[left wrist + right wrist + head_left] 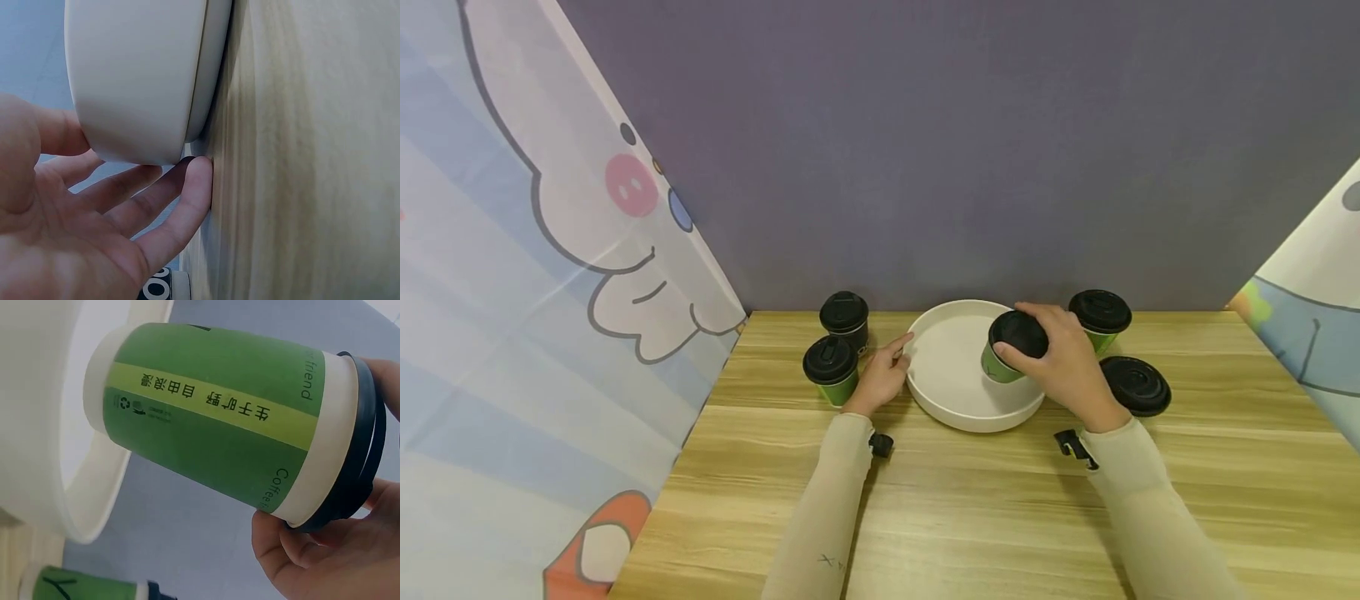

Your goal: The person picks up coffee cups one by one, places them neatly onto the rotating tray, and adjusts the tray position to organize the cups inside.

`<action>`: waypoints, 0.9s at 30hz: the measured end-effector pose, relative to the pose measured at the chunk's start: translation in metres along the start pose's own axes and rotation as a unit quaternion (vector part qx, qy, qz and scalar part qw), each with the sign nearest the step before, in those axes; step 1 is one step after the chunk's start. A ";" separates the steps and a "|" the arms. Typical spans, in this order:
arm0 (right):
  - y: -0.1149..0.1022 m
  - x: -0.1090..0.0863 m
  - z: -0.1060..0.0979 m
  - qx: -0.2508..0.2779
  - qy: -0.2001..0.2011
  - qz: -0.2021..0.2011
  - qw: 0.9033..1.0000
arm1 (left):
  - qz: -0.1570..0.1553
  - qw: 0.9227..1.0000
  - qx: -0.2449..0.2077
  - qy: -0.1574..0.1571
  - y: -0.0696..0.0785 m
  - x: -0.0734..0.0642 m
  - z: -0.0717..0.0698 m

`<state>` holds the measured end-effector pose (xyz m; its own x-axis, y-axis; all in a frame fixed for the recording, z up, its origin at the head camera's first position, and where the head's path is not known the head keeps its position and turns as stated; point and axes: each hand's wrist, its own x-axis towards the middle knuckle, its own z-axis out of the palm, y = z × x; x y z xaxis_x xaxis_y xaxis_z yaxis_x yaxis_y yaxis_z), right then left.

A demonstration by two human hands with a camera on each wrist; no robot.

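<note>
A round white tray (pixel 942 358) sits on the table. My left hand (pixel 883 377) touches its left side, thumb near the rim and loosely bent fingers along the outer wall (pixel 131 81). My right hand (pixel 1067 360) grips a green paper coffee cup (pixel 212 419) by its black lid (pixel 1019 332), fingers and thumb around the lid's edge. Slightly tilted, that cup is over the tray's right half; whether its base touches the tray floor I cannot tell. Left of my left hand stand a green lidded cup (pixel 837 385) and a black lidded cup (pixel 844 313).
Another green lidded cup (pixel 1101 312) stands behind my right hand. Nearer, a black-lidded cup (pixel 1135 385) shows only its lid. A grey wall (pixel 925 150) rises behind the wooden table (pixel 955 517); a cartoon-printed curtain (pixel 512 333) hangs along the left.
</note>
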<state>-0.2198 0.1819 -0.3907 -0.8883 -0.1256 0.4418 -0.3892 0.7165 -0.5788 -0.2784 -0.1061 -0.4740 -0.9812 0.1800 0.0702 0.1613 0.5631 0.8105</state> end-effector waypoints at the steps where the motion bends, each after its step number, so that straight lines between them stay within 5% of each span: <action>1: 0.000 0.000 0.003 0.000 -0.002 -0.004 1.000 | 0.000 1.000 0.000 -0.001 0.000 0.000 0.000; 16: -0.004 0.000 0.032 -0.021 -0.058 -0.003 0.998 | -0.002 1.000 0.000 0.003 0.002 0.001 -0.001; 27: -0.001 -0.004 0.034 -0.020 -0.095 -0.013 0.995 | -0.003 1.000 -0.005 0.002 0.001 0.000 -0.001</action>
<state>-0.2245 0.1579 -0.4151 -0.9093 -0.2704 0.3164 -0.4069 0.7376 -0.5389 -0.2782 -0.1059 -0.4724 -0.9824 0.1739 0.0677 0.1546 0.5556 0.8170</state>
